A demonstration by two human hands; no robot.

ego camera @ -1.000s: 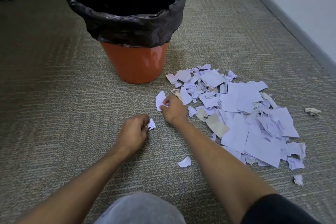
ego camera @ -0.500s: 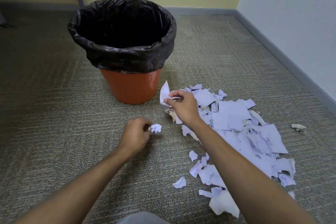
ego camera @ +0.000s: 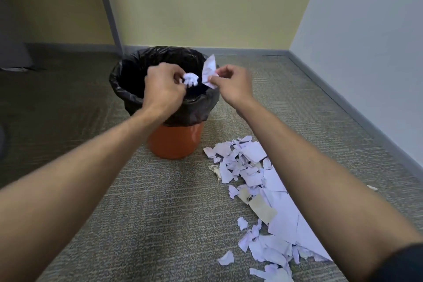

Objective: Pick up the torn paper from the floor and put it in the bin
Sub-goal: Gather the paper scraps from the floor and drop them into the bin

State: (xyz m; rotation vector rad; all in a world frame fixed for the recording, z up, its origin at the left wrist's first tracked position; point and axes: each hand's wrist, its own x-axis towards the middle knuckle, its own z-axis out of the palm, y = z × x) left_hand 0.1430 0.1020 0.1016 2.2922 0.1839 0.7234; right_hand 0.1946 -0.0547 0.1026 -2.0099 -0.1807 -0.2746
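An orange bin (ego camera: 175,142) lined with a black bag (ego camera: 128,94) stands on the carpet. Over its mouth my left hand (ego camera: 163,90) pinches a small crumpled wad of white paper (ego camera: 191,79). My right hand (ego camera: 233,86) holds a flat torn paper scrap (ego camera: 209,71) above the bin's right rim. A pile of torn white paper (ego camera: 258,181) lies on the floor to the right of the bin, partly hidden by my right forearm.
Grey-brown carpet (ego camera: 160,213) covers the floor. A yellow wall (ego camera: 206,7) runs behind the bin and a white wall (ego camera: 370,52) with a grey skirting on the right. One stray scrap (ego camera: 226,258) lies near the front, another (ego camera: 372,188) far right.
Both hands rose from the floor to above the bin, each carrying its paper. The view tilted upward, showing more wall.
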